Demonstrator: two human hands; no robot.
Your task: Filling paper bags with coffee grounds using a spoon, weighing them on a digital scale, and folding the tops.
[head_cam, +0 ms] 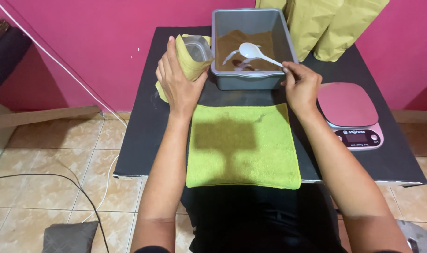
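Brown powder in grey rectangular plastic tub (221, 28) | right hand (301, 86) pinches white plastic spoon (256, 53) | left hand (177, 80) clasps yellow stand-up pouch (191, 58) | risk: a tilted pouch could spill powder onto green terry cloth (244, 147)

A green cloth (243, 145) lies flat at the table's near edge, leaving open room above it. Behind it a grey tub (251, 79) blocks the middle. A pink scale (349, 112) fills the right side, and tall yellow bags (326, 26) stand along the back, touching the wall.
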